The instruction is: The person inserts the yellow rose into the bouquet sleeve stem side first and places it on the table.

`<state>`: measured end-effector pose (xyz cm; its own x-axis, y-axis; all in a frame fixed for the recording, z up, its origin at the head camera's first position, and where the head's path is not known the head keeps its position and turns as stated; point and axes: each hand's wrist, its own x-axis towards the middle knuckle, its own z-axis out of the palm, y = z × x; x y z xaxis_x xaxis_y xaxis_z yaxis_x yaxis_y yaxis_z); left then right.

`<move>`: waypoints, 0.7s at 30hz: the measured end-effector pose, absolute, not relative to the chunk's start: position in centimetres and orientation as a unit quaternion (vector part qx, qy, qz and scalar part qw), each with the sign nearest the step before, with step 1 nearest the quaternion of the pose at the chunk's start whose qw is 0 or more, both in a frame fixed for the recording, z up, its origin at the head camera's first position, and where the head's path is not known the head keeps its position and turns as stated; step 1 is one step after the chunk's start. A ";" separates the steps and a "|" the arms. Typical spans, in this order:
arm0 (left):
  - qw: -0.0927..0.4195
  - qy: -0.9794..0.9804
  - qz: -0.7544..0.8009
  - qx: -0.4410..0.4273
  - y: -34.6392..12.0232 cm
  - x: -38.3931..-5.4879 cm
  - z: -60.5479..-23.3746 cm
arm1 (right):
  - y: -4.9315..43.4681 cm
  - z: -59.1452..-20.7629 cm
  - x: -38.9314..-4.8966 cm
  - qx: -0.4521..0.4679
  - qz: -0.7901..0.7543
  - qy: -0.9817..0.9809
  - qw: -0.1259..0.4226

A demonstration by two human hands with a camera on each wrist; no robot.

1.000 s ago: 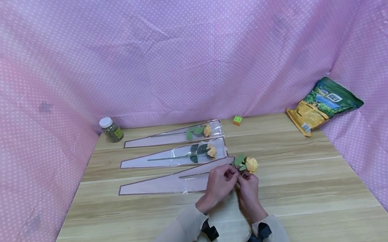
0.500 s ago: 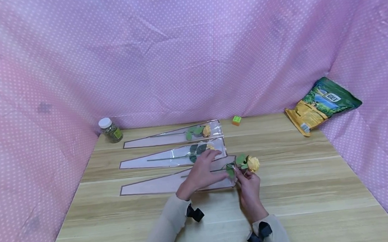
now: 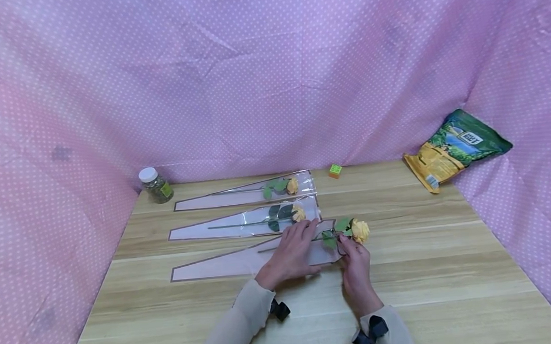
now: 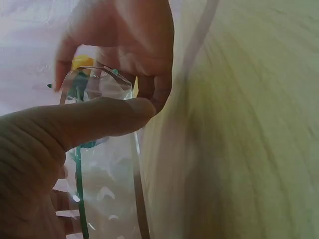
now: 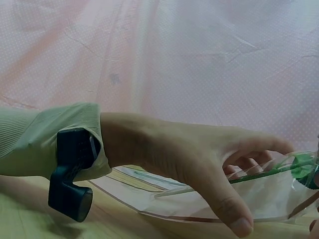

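A yellow rose [image 3: 360,230] lies partly in the nearest clear tapered sleeve [image 3: 215,266], its bloom outside the wide mouth. My left hand [image 3: 291,254] spans that sleeve near the mouth, thumb by the near edge and fingers toward the far edge; the thumb [image 4: 109,117] crosses above it in the left wrist view. With curled fingers my right hand [image 3: 357,267] holds the rose just below its bloom, at the sleeve's mouth. Whether it also catches the plastic is hidden. A green stem [image 5: 259,174] runs beneath my left palm in the right wrist view.
Two more sleeves, the middle one [image 3: 189,233] and the far one [image 3: 197,203], each contain a rose. A jar [image 3: 157,187] stands back left. A small green-orange cube [image 3: 335,171] sits at the back. A green-yellow bag [image 3: 458,147] leans at the right against pink dotted cloth [image 3: 270,77].
My left hand has moved off the sleeve's mouth, back leftward, and come down across the sleeve. My right hand stays by the bloom. The sleeve's narrow end has shifted slightly toward me.
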<state>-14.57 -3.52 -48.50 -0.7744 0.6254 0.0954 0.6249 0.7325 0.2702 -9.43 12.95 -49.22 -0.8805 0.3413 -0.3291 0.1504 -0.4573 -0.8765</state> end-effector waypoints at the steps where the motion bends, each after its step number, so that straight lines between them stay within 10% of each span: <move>1: 0.001 0.931 0.145 0.334 -3.5 -14.6 -48.5 | 13.0 -49.2 -9.4 -0.227 0.823 -0.517 0.058; 21: -0.008 0.935 0.138 0.327 -3.3 -14.4 -48.8 | 14.3 -48.5 -9.5 -0.162 0.904 -0.395 0.019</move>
